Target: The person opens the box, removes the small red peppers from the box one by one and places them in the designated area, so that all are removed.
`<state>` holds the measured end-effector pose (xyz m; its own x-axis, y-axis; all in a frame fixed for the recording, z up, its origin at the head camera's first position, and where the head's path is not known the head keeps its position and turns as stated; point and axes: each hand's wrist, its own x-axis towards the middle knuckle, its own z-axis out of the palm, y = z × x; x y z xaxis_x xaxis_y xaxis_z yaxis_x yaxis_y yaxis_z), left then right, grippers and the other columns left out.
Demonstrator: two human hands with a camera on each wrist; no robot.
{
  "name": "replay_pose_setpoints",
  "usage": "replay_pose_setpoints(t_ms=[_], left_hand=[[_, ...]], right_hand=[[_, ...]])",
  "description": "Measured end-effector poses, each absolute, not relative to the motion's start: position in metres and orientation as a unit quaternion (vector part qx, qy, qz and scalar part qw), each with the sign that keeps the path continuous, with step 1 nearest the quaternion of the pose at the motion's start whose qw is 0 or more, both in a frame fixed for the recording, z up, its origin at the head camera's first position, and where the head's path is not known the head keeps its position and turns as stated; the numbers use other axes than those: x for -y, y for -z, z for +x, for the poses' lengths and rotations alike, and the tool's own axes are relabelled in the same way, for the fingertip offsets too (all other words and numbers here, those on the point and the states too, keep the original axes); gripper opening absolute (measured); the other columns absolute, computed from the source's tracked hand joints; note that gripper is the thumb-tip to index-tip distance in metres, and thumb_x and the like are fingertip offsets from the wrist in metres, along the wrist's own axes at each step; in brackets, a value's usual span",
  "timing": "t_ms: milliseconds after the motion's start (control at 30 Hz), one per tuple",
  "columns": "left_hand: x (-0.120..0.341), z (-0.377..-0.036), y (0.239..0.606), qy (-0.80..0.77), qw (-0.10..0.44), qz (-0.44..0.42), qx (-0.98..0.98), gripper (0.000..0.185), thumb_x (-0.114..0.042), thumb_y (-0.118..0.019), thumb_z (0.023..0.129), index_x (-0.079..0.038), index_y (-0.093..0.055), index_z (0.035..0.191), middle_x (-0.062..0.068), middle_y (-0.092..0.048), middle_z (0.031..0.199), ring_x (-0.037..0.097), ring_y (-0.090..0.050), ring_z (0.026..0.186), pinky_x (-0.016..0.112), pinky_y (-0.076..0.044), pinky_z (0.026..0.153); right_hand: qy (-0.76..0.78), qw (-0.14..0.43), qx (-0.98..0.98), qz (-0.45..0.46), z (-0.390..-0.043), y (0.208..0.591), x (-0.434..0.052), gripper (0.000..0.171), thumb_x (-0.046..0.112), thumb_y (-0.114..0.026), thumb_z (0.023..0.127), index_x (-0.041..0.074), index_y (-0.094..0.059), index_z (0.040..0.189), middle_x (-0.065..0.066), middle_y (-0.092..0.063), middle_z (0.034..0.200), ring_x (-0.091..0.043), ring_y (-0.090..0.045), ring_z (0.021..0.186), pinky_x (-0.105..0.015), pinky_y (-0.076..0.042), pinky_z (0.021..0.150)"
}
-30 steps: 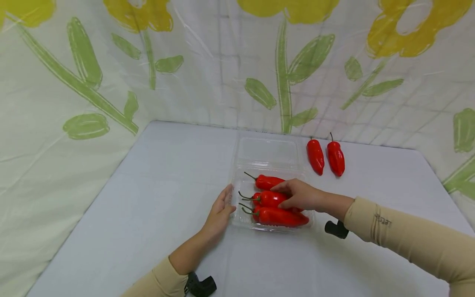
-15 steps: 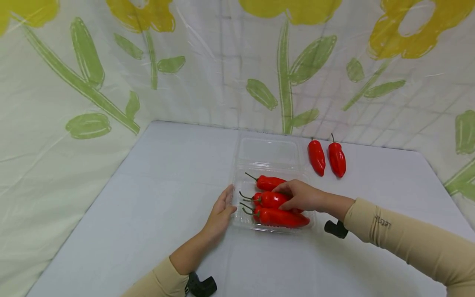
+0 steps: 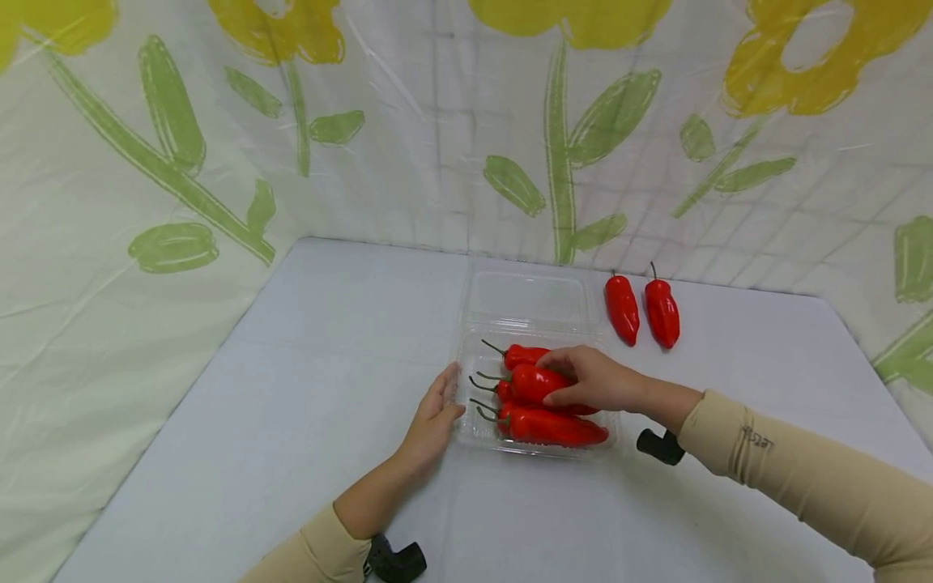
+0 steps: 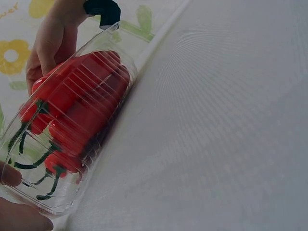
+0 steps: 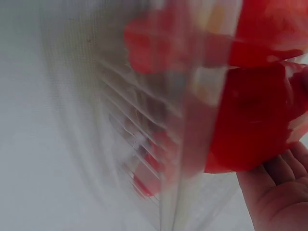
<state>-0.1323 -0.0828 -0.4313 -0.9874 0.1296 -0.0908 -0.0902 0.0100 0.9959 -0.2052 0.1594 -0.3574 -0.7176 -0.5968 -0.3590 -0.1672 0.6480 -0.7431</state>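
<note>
Now right hand [image 3: 594, 380] grips pepper [image 3: 535, 382] over clamshell tray [image 3: 470, 356]; left hand [image 3: 432, 421] flat, steadying tray.

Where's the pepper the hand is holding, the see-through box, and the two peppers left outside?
held red pepper [image 3: 530, 382], head view, its shiny middle
clear plastic box [image 3: 526, 298], head view, its open lid
two loose red peppers [image 3: 622, 309], head view, the left one's body

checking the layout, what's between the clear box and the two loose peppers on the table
Only bare table, seen in the head view, separates the clear box from the two loose peppers.
</note>
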Motion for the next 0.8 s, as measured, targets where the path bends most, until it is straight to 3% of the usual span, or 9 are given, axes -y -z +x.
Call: replay_pose_setpoints(t_ms=[433, 800], left_hand=[[0.083, -0.132, 0.430, -0.704, 0.080, 0.011, -0.705, 0.063, 0.008, -0.034, 0.086, 0.006, -0.016, 0.146, 0.020, -0.013, 0.155, 0.033, -0.005, 0.145, 0.049, -0.005, 0.117], [0.082, -0.132, 0.430, -0.703, 0.087, -0.005, -0.705, 0.062, 0.007, -0.034, 0.086, 0.003, -0.016, 0.146, 0.017, -0.013, 0.156, 0.030, -0.006, 0.145, 0.047, -0.007, 0.118]], right_hand=[[0.366, 0.273, -0.852, -0.256, -0.201, 0.353, -0.169, 0.051, 0.025, -0.067, 0.084, 0.010, -0.052, 0.131, -0.007, -0.061, 0.119, -0.025, -0.054, 0.110, -0.031, -0.057, 0.079], [0.407, 0.208, -0.863, -0.214, -0.201, 0.357, -0.187, 0.058, 0.032, -0.054, 0.092, 0.012, -0.036, 0.144, -0.015, -0.057, 0.128, -0.025, -0.052, 0.105, -0.026, -0.055, 0.076]])
